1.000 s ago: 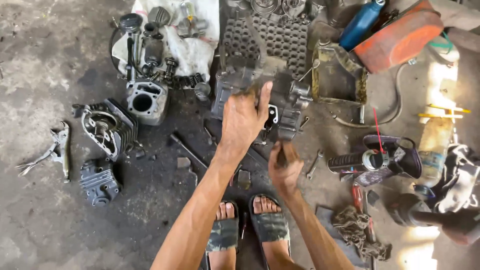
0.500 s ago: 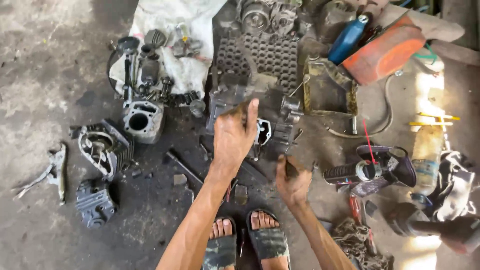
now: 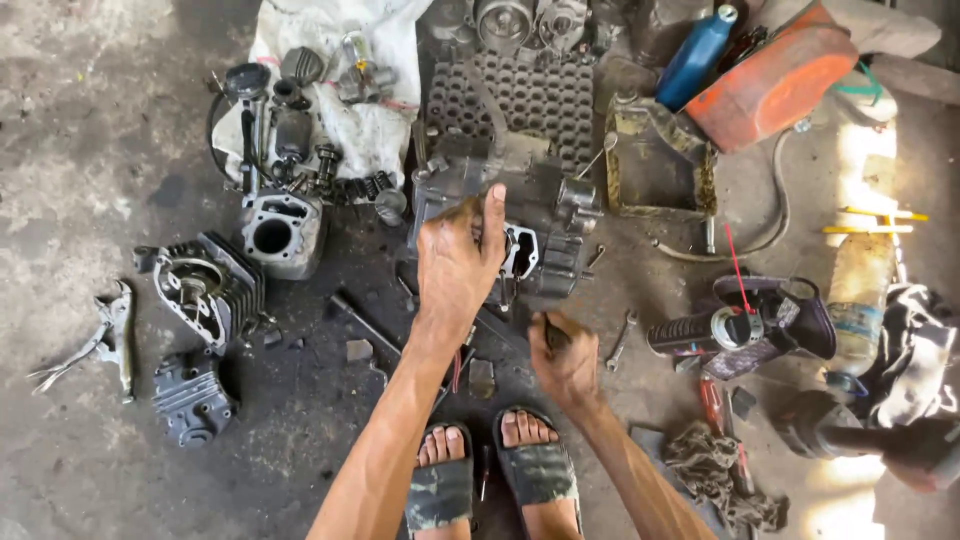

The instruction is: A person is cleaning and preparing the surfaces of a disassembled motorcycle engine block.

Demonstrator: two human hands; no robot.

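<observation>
Left hand (image 3: 455,265), greasy, lies flat with fingers spread on the grey metal engine crankcase (image 3: 540,215), which sits on the floor at centre, just in front of the person's feet. Right hand (image 3: 565,360) is curled into a fist around a small dark tool handle (image 3: 553,333); what kind of tool it is cannot be told.

Containers: a shallow rusty yellow-green metal tray (image 3: 622,205) right of the crankcase, holding a slim metal rod and oily residue. Blue plastic bottle (image 3: 695,55) lies against an orange plastic canister (image 3: 775,85) at top right. A dirty clear plastic bottle (image 3: 860,290) stands at right, contents unclear. A white woven sack (image 3: 375,130) spread at top left carries small dark engine parts, springs and bolts. Black perforated rubber mat (image 3: 530,100) lies behind the crankcase, with round metal covers at its far edge.

On the floor to the left: a silver cylinder block with round bore (image 3: 275,232), a finned grey cylinder head (image 3: 205,290), a smaller dark finned casting (image 3: 188,395), grey locking pliers (image 3: 110,340). Right: a black handlebar grip with switch housing (image 3: 740,328), an open-end spanner (image 3: 620,340), a grimy rag (image 3: 725,470).

Surface is bare oil-stained concrete floor (image 3: 80,150), darkest around the work; sunlight patches at right edge. The person's feet wear dark sandals (image 3: 440,490).
</observation>
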